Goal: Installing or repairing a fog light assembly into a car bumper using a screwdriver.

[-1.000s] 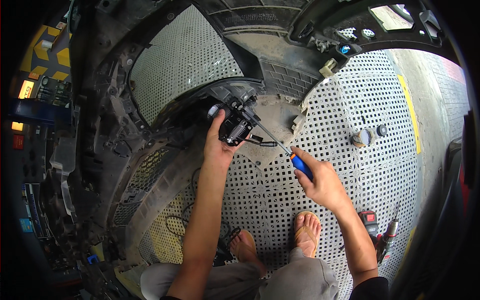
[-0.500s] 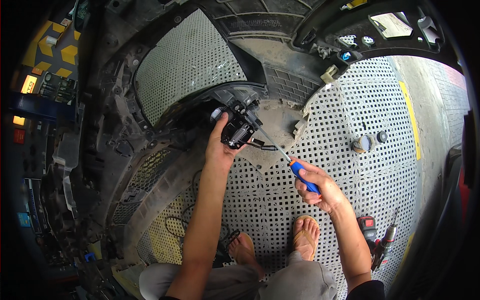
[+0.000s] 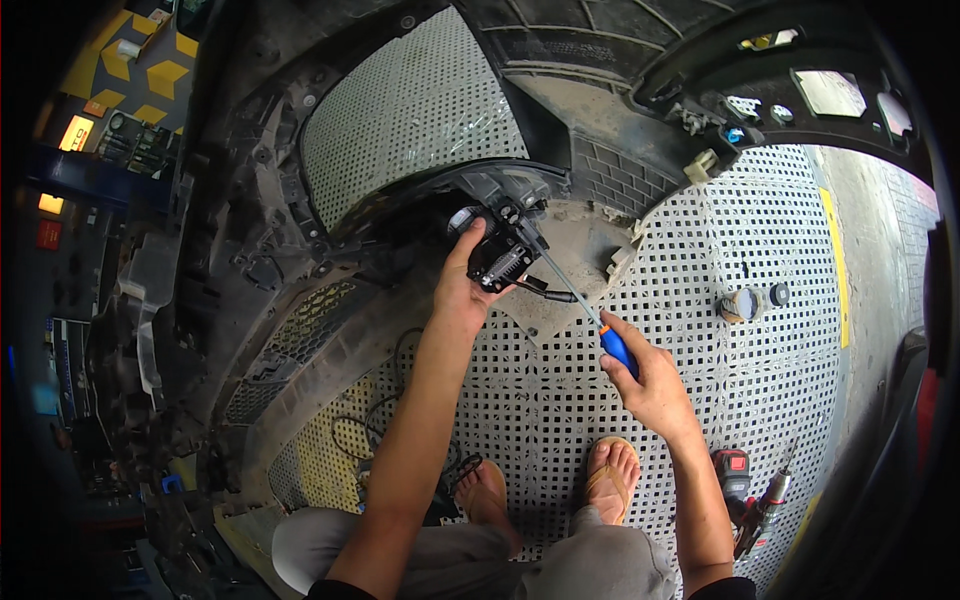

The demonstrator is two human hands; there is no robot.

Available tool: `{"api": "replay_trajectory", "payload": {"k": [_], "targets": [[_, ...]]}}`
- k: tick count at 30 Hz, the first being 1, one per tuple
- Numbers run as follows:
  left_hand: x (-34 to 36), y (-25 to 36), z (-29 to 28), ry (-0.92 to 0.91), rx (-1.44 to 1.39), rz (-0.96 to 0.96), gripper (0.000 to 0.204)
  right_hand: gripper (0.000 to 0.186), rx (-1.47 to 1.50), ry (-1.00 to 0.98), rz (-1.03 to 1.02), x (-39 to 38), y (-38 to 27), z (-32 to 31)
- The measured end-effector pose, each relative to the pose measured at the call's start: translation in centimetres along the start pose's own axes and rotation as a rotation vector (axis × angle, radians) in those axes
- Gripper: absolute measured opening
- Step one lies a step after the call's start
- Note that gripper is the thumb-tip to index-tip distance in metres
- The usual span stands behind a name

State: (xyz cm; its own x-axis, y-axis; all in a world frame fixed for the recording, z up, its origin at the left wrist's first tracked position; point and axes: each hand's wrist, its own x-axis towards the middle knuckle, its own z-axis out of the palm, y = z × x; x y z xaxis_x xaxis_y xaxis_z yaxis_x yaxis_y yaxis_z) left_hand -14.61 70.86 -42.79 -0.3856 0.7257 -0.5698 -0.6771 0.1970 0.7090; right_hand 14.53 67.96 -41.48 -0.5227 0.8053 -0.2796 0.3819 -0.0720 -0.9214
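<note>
My left hand (image 3: 463, 290) grips a black lamp unit (image 3: 500, 260) with a finned metal part, a round lens-like piece and a short cable with a connector. The unit sits at a bracket (image 3: 528, 185) on the inner side of a large black car bumper (image 3: 610, 170). My right hand (image 3: 650, 385) is closed around the blue handle of a screwdriver (image 3: 618, 348), whose long shaft runs up into the top of the unit. Where its tip meets the unit is too small to make out.
A perforated grey mat floor (image 3: 760, 380) lies under my sandalled feet. At the right are a cordless drill (image 3: 765, 505), a battery pack (image 3: 732, 470), an open can (image 3: 740, 305) and a dark cap (image 3: 779, 294). Dark cables (image 3: 365, 435) lie beside my left foot. Shelved goods stand far left.
The view has shifted, so the bumper, unit and hands appear farther right. My right hand has changed its grip on the screwdriver handle twice, fingers curling under and then over it.
</note>
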Motion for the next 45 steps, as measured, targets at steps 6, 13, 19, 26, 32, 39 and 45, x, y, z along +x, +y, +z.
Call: {"api": "replay_trajectory", "payload": {"k": [6, 13, 19, 26, 32, 39, 45], "targets": [[0.3, 0.0, -0.3, -0.032, 0.016, -0.035, 0.045, 0.068, -0.347, 0.29, -0.26, -0.3, -0.5, 0.6], [0.6, -0.2, -0.6, -0.042, 0.038, -0.045, 0.053, 0.052, -0.577, 0.225, -0.226, -0.4, -0.1, 1.4], [0.3, -0.2, -0.2, -0.017, 0.084, -0.028, 0.05, 0.048, 0.829, -0.118, 0.41, 0.6, 0.5, -0.5], [0.2, -0.2, -0.1, -0.051, 0.078, -0.017, 0.052, 0.056, 0.587, -0.044, 0.277, -0.4, -0.2, 0.1], [0.3, -0.1, -0.2, -0.036, 0.053, -0.052, 0.053, 0.054, -0.478, 0.253, -0.281, -0.6, -0.7, 1.4], [0.5, -0.2, -0.3, 0.003, 0.071, -0.049, 0.047, 0.055, -0.838, 0.308, -0.32, -0.7, -0.1, 2.0], [0.0, 0.0, 0.1, -0.021, 0.048, -0.018, 0.049, 0.06, 0.54, -0.015, 0.113, -0.7, 0.2, -0.4]]}}
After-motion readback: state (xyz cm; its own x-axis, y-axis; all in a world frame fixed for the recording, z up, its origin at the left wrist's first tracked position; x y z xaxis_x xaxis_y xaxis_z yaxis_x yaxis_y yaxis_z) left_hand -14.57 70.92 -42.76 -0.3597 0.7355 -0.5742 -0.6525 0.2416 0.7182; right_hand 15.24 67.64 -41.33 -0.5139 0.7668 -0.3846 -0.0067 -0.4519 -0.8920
